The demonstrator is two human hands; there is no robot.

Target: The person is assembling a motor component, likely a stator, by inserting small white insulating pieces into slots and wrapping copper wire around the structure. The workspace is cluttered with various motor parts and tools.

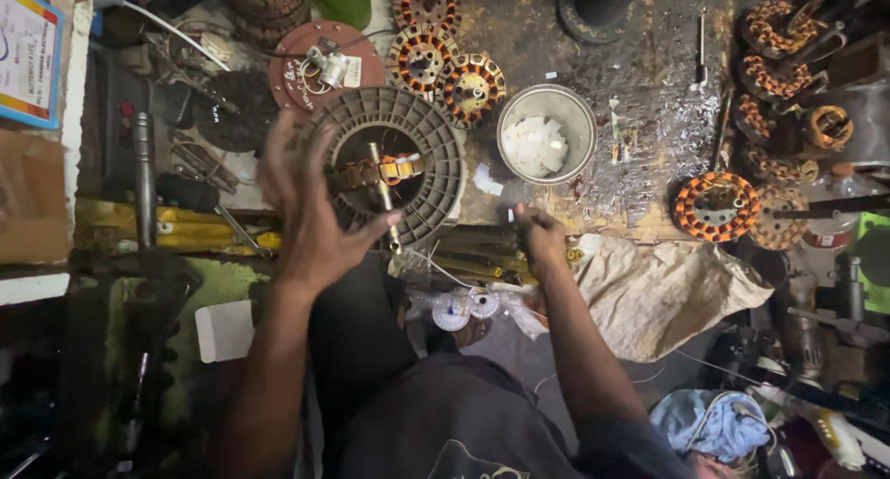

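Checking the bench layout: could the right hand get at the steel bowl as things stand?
Probably yes. The right hand sits just below the steel bowl, with only flat bench and paper scraps between; nothing tall blocks the way.

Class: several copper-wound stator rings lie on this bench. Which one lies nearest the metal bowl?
The stator ring just left of the metal bowl, almost touching its rim; the other rings lie farther off at top and right.

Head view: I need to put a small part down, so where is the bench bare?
Bare patch: the worn benchtop above the metal bowl, right of the wound stators. Crowded: around the round slotted housing by the left hand, and the right edge.
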